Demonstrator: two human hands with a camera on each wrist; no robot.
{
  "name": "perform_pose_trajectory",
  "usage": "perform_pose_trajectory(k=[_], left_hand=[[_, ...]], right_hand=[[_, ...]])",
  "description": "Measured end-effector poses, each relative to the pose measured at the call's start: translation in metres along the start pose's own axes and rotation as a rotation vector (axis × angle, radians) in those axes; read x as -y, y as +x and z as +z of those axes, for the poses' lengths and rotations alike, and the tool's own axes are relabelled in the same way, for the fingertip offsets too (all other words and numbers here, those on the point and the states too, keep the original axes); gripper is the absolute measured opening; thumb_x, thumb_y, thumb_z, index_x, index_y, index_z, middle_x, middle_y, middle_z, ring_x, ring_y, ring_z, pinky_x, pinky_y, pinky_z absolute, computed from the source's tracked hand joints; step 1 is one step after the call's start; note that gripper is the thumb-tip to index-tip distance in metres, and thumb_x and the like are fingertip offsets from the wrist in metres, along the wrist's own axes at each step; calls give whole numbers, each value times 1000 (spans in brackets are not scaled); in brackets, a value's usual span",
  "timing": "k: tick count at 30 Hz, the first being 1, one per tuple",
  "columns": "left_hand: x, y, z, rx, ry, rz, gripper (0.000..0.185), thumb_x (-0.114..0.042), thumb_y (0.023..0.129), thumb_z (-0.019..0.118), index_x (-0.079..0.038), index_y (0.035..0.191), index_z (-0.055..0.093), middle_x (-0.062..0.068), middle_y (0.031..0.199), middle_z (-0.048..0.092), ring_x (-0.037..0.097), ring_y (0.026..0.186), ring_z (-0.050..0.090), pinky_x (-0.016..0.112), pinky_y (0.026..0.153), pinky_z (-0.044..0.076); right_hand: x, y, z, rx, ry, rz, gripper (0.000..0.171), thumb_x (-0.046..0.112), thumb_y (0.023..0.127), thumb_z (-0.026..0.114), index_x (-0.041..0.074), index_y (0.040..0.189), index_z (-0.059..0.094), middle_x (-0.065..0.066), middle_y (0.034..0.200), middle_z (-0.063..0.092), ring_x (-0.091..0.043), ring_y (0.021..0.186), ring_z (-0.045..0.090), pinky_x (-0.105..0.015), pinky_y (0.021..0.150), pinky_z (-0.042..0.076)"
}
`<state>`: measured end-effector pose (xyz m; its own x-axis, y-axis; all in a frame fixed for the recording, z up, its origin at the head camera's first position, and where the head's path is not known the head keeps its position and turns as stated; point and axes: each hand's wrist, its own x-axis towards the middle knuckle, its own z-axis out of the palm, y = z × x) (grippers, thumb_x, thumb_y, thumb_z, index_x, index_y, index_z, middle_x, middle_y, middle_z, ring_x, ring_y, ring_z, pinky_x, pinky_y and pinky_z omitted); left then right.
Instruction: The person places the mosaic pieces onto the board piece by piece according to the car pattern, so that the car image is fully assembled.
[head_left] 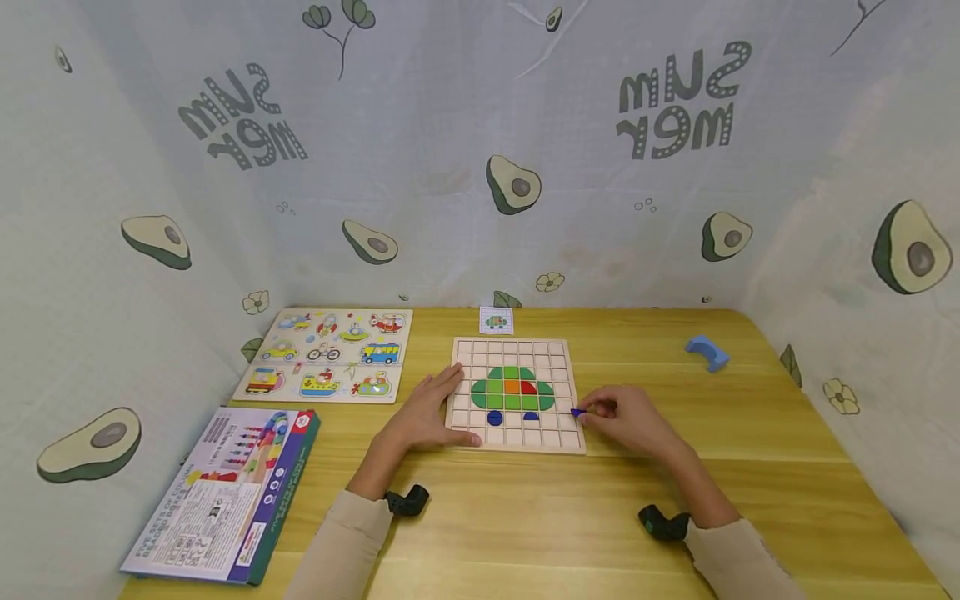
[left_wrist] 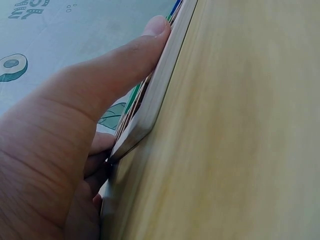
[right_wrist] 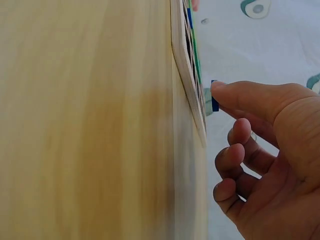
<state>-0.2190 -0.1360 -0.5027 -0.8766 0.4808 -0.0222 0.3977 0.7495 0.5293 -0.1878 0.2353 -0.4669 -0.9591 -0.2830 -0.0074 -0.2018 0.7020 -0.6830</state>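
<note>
A small blue piece (head_left: 576, 412) is pinched in the right hand (head_left: 626, 421) grip at the grid board's (head_left: 516, 394) right edge, open cells lying just to its left, while the board is steadied by the flat left hand (head_left: 422, 414) on the tabletop (head_left: 675, 500).
</note>
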Motion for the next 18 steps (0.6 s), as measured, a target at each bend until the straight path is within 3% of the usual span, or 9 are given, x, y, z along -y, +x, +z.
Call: perform_pose_trajectory(k=[18], left_hand=[[2,1,1,-6,6,3,123,-69,72,81,-10,164,27,1,174,18,22,161,16,45,133,11]], right_hand=[[33,18,36,89,20,-87,9,19,90,81,14,97,81,2,75,52,-15,73,50,-20,59,38]])
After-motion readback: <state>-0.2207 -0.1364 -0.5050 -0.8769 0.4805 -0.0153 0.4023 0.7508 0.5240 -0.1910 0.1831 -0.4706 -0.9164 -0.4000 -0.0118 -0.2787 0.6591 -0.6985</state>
